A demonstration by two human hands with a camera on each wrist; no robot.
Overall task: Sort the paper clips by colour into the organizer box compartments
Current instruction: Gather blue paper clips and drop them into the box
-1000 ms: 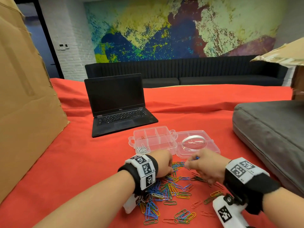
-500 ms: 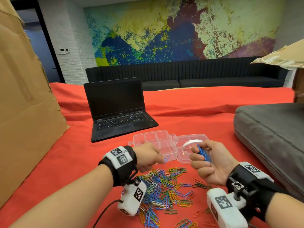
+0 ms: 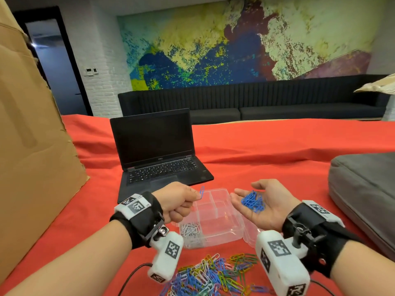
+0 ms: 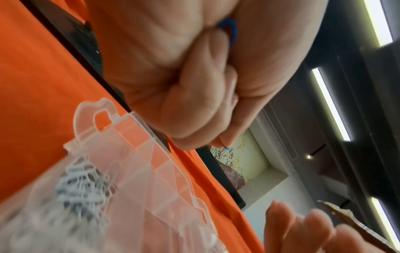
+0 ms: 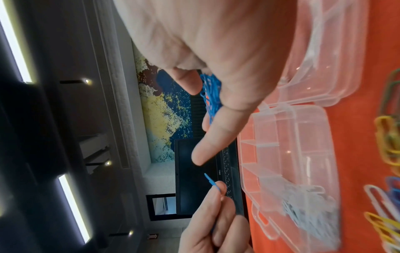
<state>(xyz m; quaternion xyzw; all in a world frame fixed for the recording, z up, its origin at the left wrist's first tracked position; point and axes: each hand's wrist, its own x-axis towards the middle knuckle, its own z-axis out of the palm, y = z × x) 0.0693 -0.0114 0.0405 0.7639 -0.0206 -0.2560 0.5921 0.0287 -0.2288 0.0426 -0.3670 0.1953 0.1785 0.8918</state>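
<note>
My left hand pinches a single blue paper clip upright between thumb and forefinger, above the far left corner of the clear organizer box. My right hand lies palm up over the box's right side, fingers relaxed, with a heap of blue clips resting in the palm. White clips fill the box's near left compartment; the other compartments look bare. A mixed-colour clip pile lies on the red cloth in front. The left wrist view shows the pinched clip, the right wrist view the palm's clips.
An open black laptop stands just behind the box. A big cardboard sheet leans at the left and a grey cushion lies at the right. The box's open lid lies on the cloth under my right hand.
Both hands rose from the clip pile to the box. The right hand turned palm up and uncurled, showing the blue clips. The left hand lifted one blue clip.
</note>
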